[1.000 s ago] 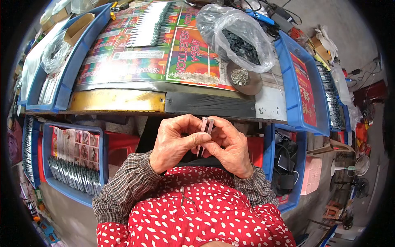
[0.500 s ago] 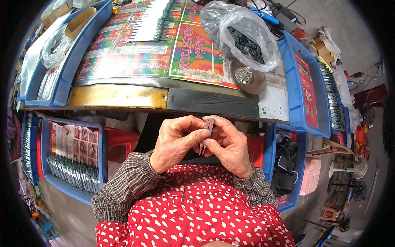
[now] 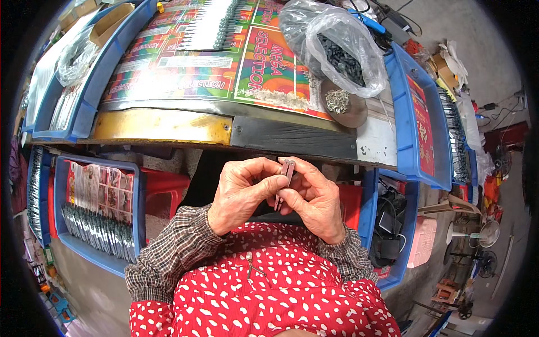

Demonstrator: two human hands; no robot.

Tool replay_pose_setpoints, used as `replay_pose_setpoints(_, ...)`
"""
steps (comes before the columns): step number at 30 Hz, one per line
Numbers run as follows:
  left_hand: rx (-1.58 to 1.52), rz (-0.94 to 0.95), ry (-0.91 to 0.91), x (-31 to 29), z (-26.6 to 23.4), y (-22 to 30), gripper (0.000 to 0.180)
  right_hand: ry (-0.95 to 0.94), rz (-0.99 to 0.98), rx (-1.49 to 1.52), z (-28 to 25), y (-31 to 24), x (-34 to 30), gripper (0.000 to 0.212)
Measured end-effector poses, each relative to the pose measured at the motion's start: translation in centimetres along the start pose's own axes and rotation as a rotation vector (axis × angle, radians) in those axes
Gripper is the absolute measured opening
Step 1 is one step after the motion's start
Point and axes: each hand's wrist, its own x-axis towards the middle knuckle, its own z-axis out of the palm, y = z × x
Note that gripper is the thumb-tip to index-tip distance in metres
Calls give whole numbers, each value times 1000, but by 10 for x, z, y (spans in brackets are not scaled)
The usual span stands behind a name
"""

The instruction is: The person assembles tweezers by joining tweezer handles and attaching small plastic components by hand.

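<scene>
Just below the table edge, my two hands hold a slim brownish-grey metal piece [image 3: 286, 173] with two narrow parallel halves; its exact kind does not show. It stands tilted between my fingers. My left hand [image 3: 241, 194] is closed, thumb pressed on the middle of the piece. My right hand [image 3: 314, 205] is closed around its other side, thumb near its lower end. Some curled fingertips are hidden behind the piece. On the table's right part, a round brown dish [image 3: 355, 115] carries a heap of small silvery metal parts [image 3: 337, 101]. Behind it, a clear plastic bag [image 3: 311, 39] contains many small black pieces [image 3: 342, 59].
Colourful printed sheets [image 3: 196, 78] cover the table, with a row of slim dark-tipped items [image 3: 210, 25] far off. Blue trays [image 3: 84, 118] stand left and another blue tray [image 3: 401, 112] right. Lower down, a blue crate [image 3: 101, 255] holds similar items; a right crate [image 3: 412, 224] holds black cables.
The view has shifted slightly, so the table and its things sit a little differently in the picture. Both hands keep nearly the same grip on the metal piece.
</scene>
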Motion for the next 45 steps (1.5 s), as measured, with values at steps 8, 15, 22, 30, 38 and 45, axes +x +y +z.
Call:
replay_pose_setpoints(8,-1,4,11,0,1,-2,14,-2,14,-16,1,0,1,50)
replay_pose_setpoints(15,9,-40,0,0,-5,-3,14,-14,-23,-191,-5,0,5,50)
replay_pose_setpoints(22,155,-149,-239,0,-10,7,15,-211,-72,-24,-29,-10,15,18)
replay_pose_setpoints(30,460,293,-64,9,9,11,20,-62,-132,71,-27,-8,19,14)
replay_pose_setpoints(38,810,531,133,16,17,9,21,114,-200,41,-23,-5,27,16)
replay_pose_setpoints(45,991,504,113,17,1,14,23,294,-367,-629,-82,-44,73,11)
